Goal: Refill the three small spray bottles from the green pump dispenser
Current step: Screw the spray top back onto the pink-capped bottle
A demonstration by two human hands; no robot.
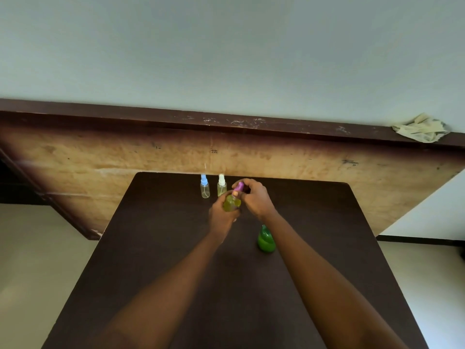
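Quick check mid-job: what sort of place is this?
Likely a plain household or storage room: a dark wooden table in front of a worn wooden panel, a crumpled cloth on its ledge, a bare pale wall above.

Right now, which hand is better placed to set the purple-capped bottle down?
Left, likely: the left hand grips the purple-capped bottle by its body; the right hand holds only the cap.

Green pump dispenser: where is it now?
Head view: the green pump dispenser stands on the dark table, right of centre, beside the right forearm, nearer the person than the purple-capped spray bottle.
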